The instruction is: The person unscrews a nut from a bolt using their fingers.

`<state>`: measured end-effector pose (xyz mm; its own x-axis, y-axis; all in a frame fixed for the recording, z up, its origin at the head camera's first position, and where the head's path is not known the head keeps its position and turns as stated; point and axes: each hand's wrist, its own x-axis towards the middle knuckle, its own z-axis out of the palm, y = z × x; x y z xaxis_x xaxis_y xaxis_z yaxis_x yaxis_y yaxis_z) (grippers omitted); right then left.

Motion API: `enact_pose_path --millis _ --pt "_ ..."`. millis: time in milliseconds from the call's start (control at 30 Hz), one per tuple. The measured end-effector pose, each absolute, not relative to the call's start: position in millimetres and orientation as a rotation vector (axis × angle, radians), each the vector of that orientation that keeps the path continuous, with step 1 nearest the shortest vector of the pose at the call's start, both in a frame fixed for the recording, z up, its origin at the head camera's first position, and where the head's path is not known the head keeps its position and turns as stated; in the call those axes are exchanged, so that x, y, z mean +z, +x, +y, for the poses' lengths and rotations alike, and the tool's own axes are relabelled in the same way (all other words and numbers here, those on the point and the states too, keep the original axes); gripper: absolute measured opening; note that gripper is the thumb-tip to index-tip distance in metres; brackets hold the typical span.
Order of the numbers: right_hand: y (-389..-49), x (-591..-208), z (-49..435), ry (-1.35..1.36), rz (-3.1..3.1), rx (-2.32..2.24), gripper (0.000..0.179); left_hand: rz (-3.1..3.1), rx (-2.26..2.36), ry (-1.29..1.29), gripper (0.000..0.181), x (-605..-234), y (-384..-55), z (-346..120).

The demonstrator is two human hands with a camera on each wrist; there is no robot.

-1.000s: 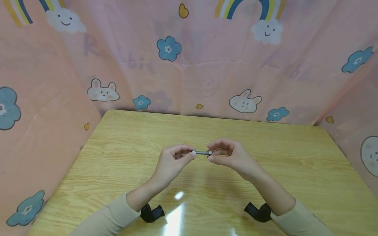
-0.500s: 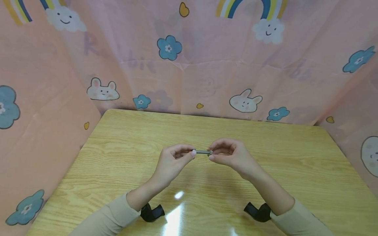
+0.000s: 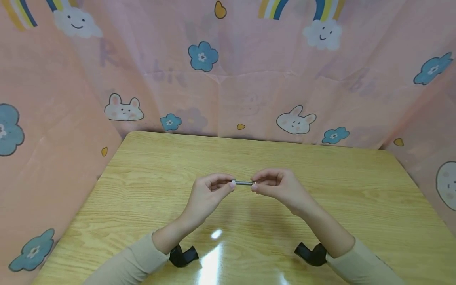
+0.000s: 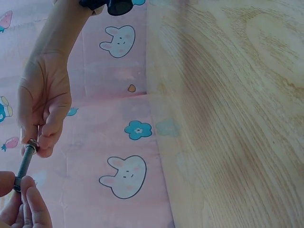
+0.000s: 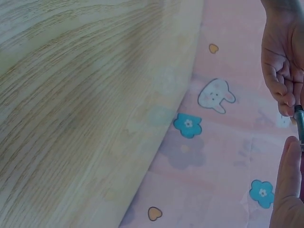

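A metal bolt (image 3: 244, 183) is held level between the two hands above the table. My left hand (image 3: 203, 198) pinches its head end between thumb and fingers. At the other end a nut (image 4: 32, 144) sits on the threaded shank, and my right hand (image 3: 285, 192) pinches it with thumb and fingertips, covering most of it in the head view. Seen from the left wrist, the bare thread shows between the two grips. The right wrist view catches only part of the bolt (image 5: 300, 124) at its right edge.
Below the hands lies a wood-grain table (image 3: 142, 174), with light glare near the front. A pink printed cloth (image 3: 242, 95) hangs behind and at both sides. Each wrist wears a black camera mount, one left (image 3: 183, 256) and one right (image 3: 311, 254).
The right thumb and fingertips have drawn in around the nut, which showed more plainly before. The left hand and the bolt stay almost where they were.
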<state>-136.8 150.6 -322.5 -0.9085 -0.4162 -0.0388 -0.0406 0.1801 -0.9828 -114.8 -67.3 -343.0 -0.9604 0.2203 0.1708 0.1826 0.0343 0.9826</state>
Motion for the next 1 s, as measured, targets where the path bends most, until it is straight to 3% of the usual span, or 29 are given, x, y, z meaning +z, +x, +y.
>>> enact_pose_path --millis 233,1000 --pt "-136.6 -321.7 150.7 -0.464 2.146 -1.770 0.036 2.253 2.118 0.431 0.018 -341.4 -113.8 -67.2" --pt "-139.4 -319.7 148.1 -0.379 2.162 -1.731 0.032 2.247 2.118 0.416 0.019 -341.0 -114.2 -68.4"
